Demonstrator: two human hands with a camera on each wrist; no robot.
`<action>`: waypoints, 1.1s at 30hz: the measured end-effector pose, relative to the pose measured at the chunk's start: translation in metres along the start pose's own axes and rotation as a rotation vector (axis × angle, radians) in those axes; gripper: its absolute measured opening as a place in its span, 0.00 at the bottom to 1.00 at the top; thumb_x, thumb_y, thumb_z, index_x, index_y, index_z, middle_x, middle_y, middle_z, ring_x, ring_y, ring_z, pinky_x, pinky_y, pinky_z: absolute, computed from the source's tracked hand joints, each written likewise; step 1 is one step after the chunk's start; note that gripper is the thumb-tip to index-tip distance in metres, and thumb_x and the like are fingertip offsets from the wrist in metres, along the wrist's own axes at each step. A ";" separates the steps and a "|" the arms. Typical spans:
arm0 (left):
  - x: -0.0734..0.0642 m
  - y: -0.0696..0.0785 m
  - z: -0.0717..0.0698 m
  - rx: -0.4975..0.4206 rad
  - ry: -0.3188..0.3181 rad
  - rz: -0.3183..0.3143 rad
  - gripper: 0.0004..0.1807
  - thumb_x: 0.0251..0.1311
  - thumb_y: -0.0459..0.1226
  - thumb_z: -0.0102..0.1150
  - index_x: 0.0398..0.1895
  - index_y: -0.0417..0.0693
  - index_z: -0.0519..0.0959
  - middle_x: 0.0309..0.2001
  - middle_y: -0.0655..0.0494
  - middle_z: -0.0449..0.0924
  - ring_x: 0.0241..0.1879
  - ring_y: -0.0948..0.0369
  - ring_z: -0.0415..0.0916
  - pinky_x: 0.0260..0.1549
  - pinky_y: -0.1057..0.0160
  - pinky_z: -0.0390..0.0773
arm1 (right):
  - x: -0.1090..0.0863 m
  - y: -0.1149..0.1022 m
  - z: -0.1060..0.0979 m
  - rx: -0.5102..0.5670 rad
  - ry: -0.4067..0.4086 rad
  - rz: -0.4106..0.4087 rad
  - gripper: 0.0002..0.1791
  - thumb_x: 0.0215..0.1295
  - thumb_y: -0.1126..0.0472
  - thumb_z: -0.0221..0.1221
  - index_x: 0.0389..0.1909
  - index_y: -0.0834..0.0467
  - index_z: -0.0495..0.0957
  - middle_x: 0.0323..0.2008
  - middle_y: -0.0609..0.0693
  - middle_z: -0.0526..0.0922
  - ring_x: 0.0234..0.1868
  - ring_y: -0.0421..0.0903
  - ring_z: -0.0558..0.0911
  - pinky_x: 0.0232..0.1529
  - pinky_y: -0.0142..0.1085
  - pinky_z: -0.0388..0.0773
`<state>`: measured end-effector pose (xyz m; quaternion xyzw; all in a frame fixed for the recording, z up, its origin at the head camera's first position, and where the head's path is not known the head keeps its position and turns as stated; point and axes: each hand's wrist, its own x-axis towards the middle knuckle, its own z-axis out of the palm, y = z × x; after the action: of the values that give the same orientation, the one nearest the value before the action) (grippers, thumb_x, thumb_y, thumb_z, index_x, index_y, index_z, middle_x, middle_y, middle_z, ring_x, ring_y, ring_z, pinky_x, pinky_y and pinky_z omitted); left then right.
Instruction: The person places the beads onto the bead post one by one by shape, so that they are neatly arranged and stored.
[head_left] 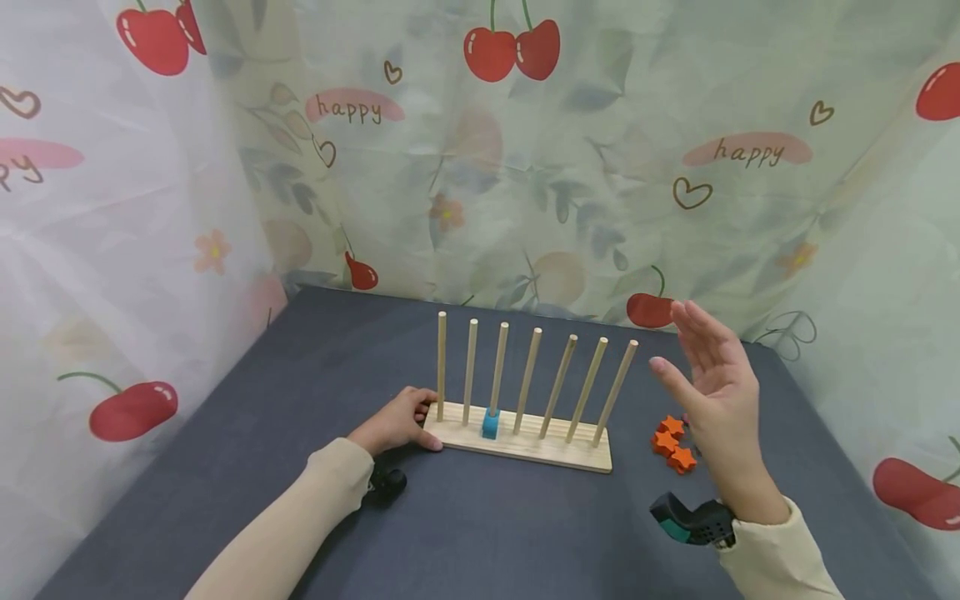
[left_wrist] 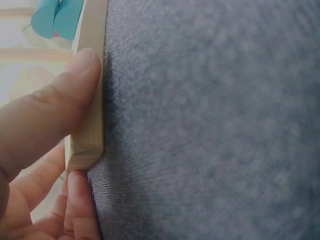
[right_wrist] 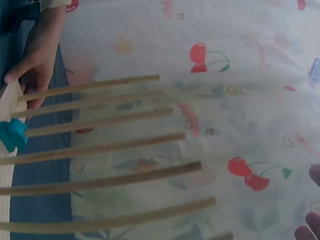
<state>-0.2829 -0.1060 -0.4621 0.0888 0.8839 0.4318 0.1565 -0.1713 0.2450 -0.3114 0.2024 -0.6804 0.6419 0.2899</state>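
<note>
A wooden peg stand (head_left: 555,452) with a row of several upright rods lies on the dark cloth. My left hand (head_left: 400,419) grips its left end, thumb (left_wrist: 82,75) along the front edge and the other fingers round the end and back. Low on the third rod from the left sits a blue piece (head_left: 490,425), down at the base; its rounded lobes show in the left wrist view. Raised to the right of the stand, my right hand (head_left: 716,392) holds nothing, fingers straight and thumb apart. Just left of that hand lie several orange stars (head_left: 666,442).
The dark tablecloth (head_left: 495,533) covers the table. Patterned curtains (head_left: 540,183) with cherries hang at the back and both sides. The tall rods (head_left: 555,387) stand up between the hands. Part of a small pink thing (head_left: 685,418) shows behind the right hand.
</note>
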 end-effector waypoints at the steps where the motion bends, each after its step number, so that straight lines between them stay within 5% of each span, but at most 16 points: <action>1: 0.000 0.000 0.000 -0.001 0.001 -0.001 0.45 0.39 0.32 0.79 0.65 0.40 0.69 0.54 0.46 0.67 0.54 0.53 0.69 0.57 0.52 0.70 | -0.003 0.001 -0.006 -0.036 0.016 0.028 0.35 0.58 0.81 0.59 0.67 0.63 0.64 0.66 0.54 0.70 0.68 0.43 0.67 0.64 0.25 0.63; 6: 0.002 0.000 0.001 -0.005 0.003 0.002 0.44 0.39 0.32 0.79 0.65 0.40 0.69 0.53 0.46 0.67 0.53 0.53 0.69 0.57 0.52 0.70 | -0.016 0.016 -0.037 -0.210 0.078 0.162 0.34 0.60 0.77 0.59 0.68 0.59 0.65 0.66 0.52 0.69 0.67 0.40 0.68 0.60 0.21 0.65; 14: 0.004 -0.002 0.003 0.008 0.008 -0.004 0.45 0.38 0.33 0.80 0.64 0.40 0.69 0.53 0.46 0.67 0.52 0.54 0.69 0.56 0.53 0.70 | -0.037 0.056 -0.094 -0.300 0.014 0.444 0.34 0.67 0.61 0.60 0.72 0.47 0.59 0.67 0.41 0.67 0.66 0.32 0.66 0.51 0.13 0.66; 17: 0.004 -0.003 0.003 0.006 0.008 -0.006 0.45 0.38 0.33 0.80 0.64 0.40 0.69 0.53 0.46 0.67 0.52 0.54 0.69 0.57 0.53 0.70 | -0.040 0.069 -0.110 -0.430 -0.001 0.556 0.35 0.68 0.52 0.58 0.73 0.44 0.56 0.69 0.42 0.65 0.69 0.37 0.64 0.49 0.14 0.68; 21: 0.004 -0.004 0.003 0.008 0.010 -0.003 0.45 0.38 0.32 0.80 0.64 0.40 0.69 0.53 0.46 0.67 0.52 0.54 0.69 0.57 0.53 0.70 | -0.042 0.087 -0.125 -0.586 -0.030 0.702 0.40 0.66 0.41 0.56 0.75 0.45 0.52 0.73 0.52 0.60 0.72 0.52 0.60 0.57 0.30 0.73; 25: 0.004 -0.005 0.002 0.008 0.013 0.001 0.45 0.38 0.32 0.80 0.64 0.40 0.69 0.53 0.46 0.67 0.52 0.54 0.69 0.57 0.53 0.70 | -0.044 0.107 -0.138 -0.635 -0.091 0.840 0.49 0.63 0.35 0.55 0.76 0.57 0.48 0.72 0.65 0.55 0.70 0.62 0.59 0.60 0.55 0.70; 33: 0.003 -0.004 0.002 0.002 0.009 0.000 0.45 0.38 0.33 0.80 0.64 0.40 0.69 0.54 0.46 0.67 0.53 0.53 0.69 0.58 0.52 0.70 | -0.046 0.132 -0.153 -0.734 -0.226 1.012 0.54 0.65 0.32 0.50 0.72 0.72 0.46 0.68 0.76 0.53 0.65 0.70 0.60 0.62 0.60 0.64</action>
<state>-0.2852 -0.1063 -0.4673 0.0871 0.8851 0.4310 0.1526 -0.2015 0.4043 -0.4403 -0.1905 -0.8940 0.3990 -0.0726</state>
